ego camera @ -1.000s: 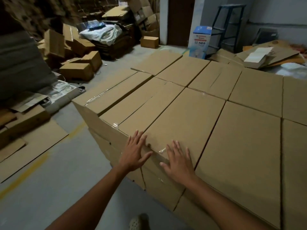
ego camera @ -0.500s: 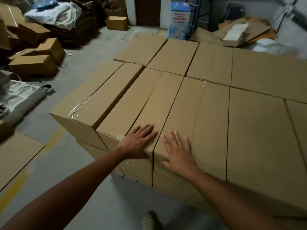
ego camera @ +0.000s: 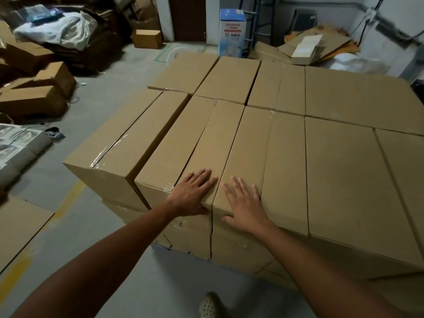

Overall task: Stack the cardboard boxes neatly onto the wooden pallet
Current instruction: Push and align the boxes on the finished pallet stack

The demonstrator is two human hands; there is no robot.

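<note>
A broad top layer of cardboard boxes was seen packed edge to edge over a lower layer; the wooden pallet beneath was hidden. A dark, wedge-shaped gap was visible between the corner box and the near box. On the front edge of that near box the left hand was laid flat. The right hand was pressed flat on the adjoining box. The fingers of both hands were held straight and slightly spread, clamped on nothing. It was judged that an uneven shove could skew the row, widen the gap, or tip the corner box outward.
</note>
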